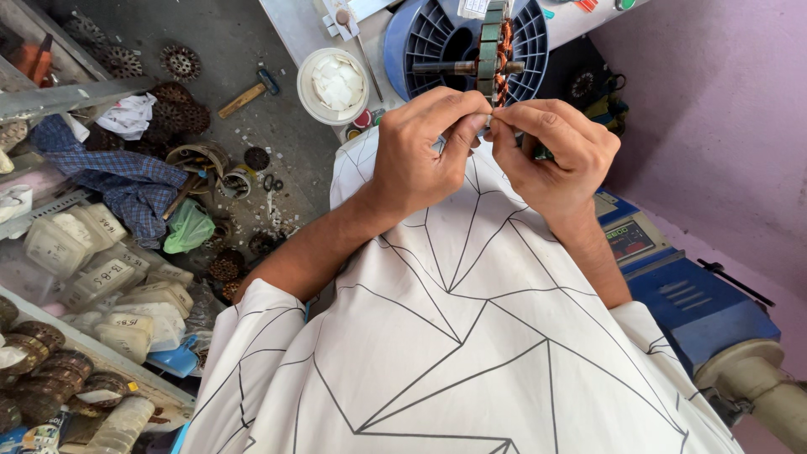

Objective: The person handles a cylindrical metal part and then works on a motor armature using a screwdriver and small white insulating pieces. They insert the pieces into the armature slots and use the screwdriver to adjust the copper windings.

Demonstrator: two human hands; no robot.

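Below, a cluttered grey floor (227,50) — hammer (249,94), blue machine (698,307); left hand (420,151) and right hand (551,151) pinch the stator (492,50).

Both hands meet in front of the chest, the left hand (420,155) and right hand (551,151) touching at the fingertips just below a wound core (494,52) on a shaft (441,67). Behind the core stands a spool (429,34); left of it, a tub (334,84) on the bench. A hammer (248,94) lies on the floor farther left, a cloth (126,181) below it. A machine (698,307) sits right.
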